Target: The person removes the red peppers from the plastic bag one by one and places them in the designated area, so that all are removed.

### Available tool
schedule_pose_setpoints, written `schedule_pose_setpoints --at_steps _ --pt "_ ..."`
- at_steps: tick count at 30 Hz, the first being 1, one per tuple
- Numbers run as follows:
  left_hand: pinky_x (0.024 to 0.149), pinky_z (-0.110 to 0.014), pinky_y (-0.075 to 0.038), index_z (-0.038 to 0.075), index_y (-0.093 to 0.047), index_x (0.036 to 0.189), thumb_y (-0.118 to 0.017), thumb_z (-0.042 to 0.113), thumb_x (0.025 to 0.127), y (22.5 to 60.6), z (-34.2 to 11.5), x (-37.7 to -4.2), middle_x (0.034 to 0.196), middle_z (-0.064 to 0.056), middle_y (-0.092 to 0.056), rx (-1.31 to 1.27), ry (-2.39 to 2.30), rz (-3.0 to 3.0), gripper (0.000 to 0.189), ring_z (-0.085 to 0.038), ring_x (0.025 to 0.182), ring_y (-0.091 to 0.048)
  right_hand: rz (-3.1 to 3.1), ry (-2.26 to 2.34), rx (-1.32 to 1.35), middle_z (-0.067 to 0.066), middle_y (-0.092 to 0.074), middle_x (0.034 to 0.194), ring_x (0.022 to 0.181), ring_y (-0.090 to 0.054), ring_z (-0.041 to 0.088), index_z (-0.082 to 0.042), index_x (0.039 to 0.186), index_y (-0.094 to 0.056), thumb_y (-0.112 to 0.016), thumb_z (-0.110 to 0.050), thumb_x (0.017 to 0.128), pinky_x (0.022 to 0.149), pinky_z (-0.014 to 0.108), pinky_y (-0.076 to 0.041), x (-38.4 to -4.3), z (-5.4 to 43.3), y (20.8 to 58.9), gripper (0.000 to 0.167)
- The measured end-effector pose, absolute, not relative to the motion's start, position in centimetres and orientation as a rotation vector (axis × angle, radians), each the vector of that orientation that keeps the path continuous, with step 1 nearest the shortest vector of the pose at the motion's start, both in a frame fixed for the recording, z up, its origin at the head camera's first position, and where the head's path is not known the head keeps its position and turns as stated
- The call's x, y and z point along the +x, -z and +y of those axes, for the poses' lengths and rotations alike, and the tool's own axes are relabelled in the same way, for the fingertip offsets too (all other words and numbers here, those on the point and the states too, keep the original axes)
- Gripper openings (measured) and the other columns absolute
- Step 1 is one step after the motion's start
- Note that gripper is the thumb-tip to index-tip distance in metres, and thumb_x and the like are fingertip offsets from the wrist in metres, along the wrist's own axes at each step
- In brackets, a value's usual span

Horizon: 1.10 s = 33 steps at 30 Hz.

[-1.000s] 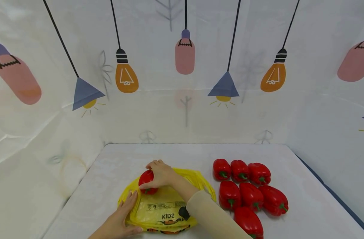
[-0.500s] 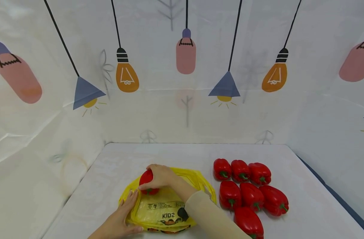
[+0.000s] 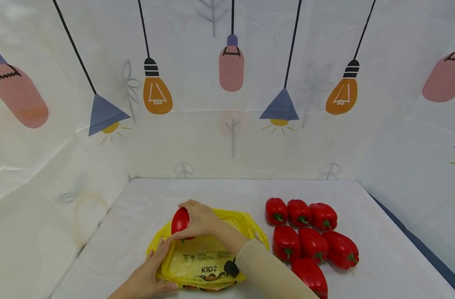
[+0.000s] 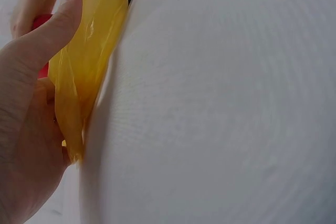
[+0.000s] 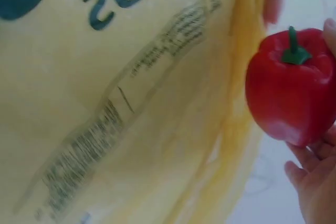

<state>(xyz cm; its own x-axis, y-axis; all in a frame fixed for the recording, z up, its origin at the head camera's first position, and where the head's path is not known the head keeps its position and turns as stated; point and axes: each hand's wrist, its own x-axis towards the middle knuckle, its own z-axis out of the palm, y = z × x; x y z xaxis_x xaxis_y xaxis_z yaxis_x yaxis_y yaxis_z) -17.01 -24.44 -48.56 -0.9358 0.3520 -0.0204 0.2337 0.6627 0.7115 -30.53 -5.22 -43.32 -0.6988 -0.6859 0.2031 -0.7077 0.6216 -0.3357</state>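
A yellow plastic bag (image 3: pixel 197 259) with dark print lies flat on the table, its upside-down lettering facing up. Over the bag's left part, my right hand (image 3: pixel 199 219) grips a red bell pepper (image 3: pixel 180 220) between thumb and fingers. In the right wrist view that pepper (image 5: pixel 291 90) shows its green stem, with fingertips underneath. My left hand (image 3: pixel 149 272) rests against the bag's left edge, fingers straight and thumb apart. The left wrist view has the left hand (image 4: pixel 31 87) touching a fold of the bag (image 4: pixel 92 45); its fingertips are partly hidden there.
Several red bell peppers (image 3: pixel 314 245) lie in rows on the white table (image 3: pixel 227 193), to the right of the bag and close to my right sleeve (image 3: pixel 266 265). A white sheet with printed lamps (image 3: pixel 231 137) hangs behind the table and along its sides.
My right hand has risen slightly with the red bell pepper, which now sits a little higher and farther left over the bag. The left hand stays at the bag's edge.
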Motion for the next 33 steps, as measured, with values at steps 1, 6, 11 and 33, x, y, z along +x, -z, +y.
schedule_pose_setpoints --at_steps 1,6,11,33 --pt "0.091 0.003 0.012 0.000 -0.016 0.153 -0.079 0.047 0.075 48.5 -24.4 -17.0 0.157 -0.024 -0.007 0.472 -1.123 2.719 0.110 -0.008 0.140 0.005 -2.737 -0.625 1.196 -0.003 -0.055 0.127 0.105 -0.056 0.010 -0.016 0.137 -0.049 -0.071 -0.065 0.073 0.081 0.023 -0.052 -30.4 -5.1 43.0 0.084" --pt "0.089 0.002 0.013 0.001 -0.015 0.153 -0.079 0.047 0.074 48.2 -24.3 -17.1 0.157 -0.023 -0.008 0.436 -1.093 2.727 0.112 -0.037 0.142 -0.004 -2.547 -0.662 1.168 0.000 -0.054 0.125 0.106 -0.056 0.012 -0.013 0.134 -0.049 -0.074 -0.061 0.073 0.081 0.022 -0.052 -30.2 -4.1 41.6 0.082" --pt "0.098 -0.004 0.012 0.000 -0.014 0.153 -0.079 0.047 0.074 48.1 -24.1 -17.1 0.157 -0.023 -0.009 0.425 -1.084 2.727 0.113 -0.039 0.143 -0.006 -2.343 -0.731 1.171 0.002 -0.053 0.127 0.108 -0.056 0.013 -0.008 0.133 -0.047 -0.079 -0.053 0.070 0.081 0.021 -0.052 -30.3 -3.0 40.5 0.085" --pt "0.091 0.003 0.011 -0.003 -0.015 0.152 -0.079 0.041 0.077 48.6 -24.6 -17.0 0.155 -0.027 -0.013 0.538 -1.143 2.739 0.108 -0.003 0.140 0.003 -1.926 -0.813 1.243 0.011 -0.049 0.132 0.117 -0.052 0.021 -0.001 0.136 -0.041 -0.086 -0.038 0.064 0.087 0.026 -0.051 -28.2 -0.3 33.8 0.093"
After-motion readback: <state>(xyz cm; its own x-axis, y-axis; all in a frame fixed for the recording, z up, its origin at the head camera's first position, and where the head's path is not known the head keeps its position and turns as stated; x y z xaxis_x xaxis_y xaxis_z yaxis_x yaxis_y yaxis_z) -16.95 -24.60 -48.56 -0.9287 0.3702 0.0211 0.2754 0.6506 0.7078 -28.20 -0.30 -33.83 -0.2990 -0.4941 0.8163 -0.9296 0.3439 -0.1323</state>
